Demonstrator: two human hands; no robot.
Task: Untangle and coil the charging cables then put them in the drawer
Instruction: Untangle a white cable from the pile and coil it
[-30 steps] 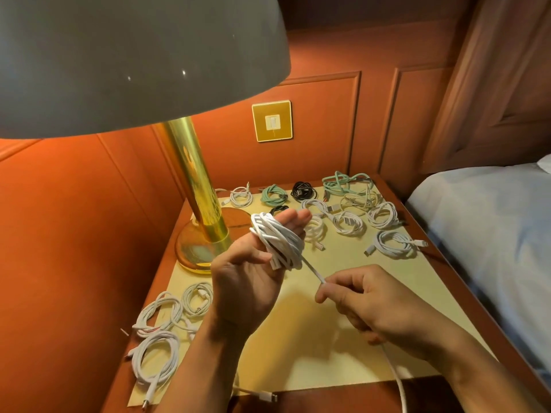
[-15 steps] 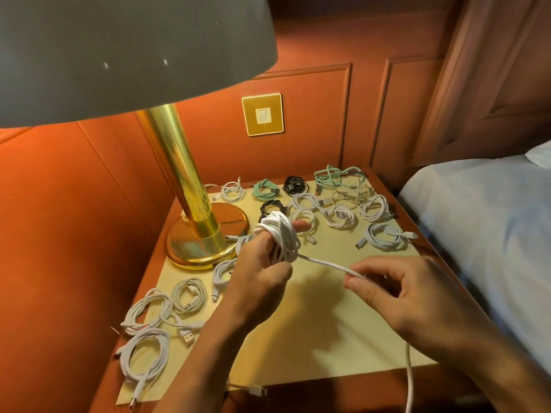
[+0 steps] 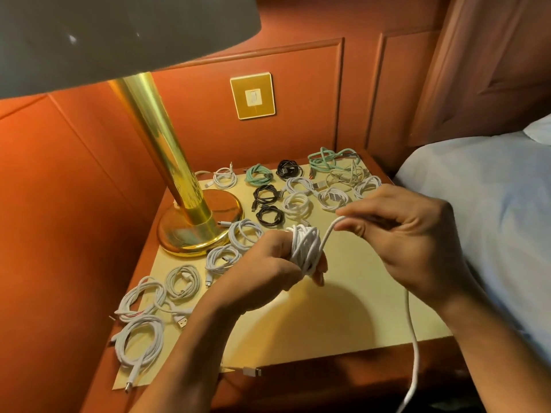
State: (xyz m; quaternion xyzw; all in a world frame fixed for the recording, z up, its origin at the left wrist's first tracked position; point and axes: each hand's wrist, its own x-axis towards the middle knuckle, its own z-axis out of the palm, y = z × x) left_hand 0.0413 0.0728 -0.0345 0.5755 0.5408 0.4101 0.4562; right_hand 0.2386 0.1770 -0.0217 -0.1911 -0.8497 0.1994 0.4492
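A white charging cable (image 3: 305,248) is wound in several loops around the fingers of my left hand (image 3: 268,269), which holds the coil above the middle of the nightstand. My right hand (image 3: 408,234) pinches the free length of the same cable just right of the coil. From there the cable's loose tail (image 3: 413,338) hangs down past the front edge. Several coiled cables lie on the yellow mat (image 3: 343,323): white ones (image 3: 140,335) at the front left, white, black (image 3: 268,204) and mint green ones (image 3: 258,175) at the back. No drawer is in view.
A brass lamp (image 3: 190,222) with a wide shade stands at the back left of the nightstand. A tangled mint and white bunch (image 3: 337,162) lies at the back right corner. A bed with a pale sheet (image 3: 489,204) borders the right side. Orange wall panels stand behind and left.
My left hand has turned knuckles-up and lowered with the coil. My right hand has risen toward the back right, carrying the cable up and over the coil.
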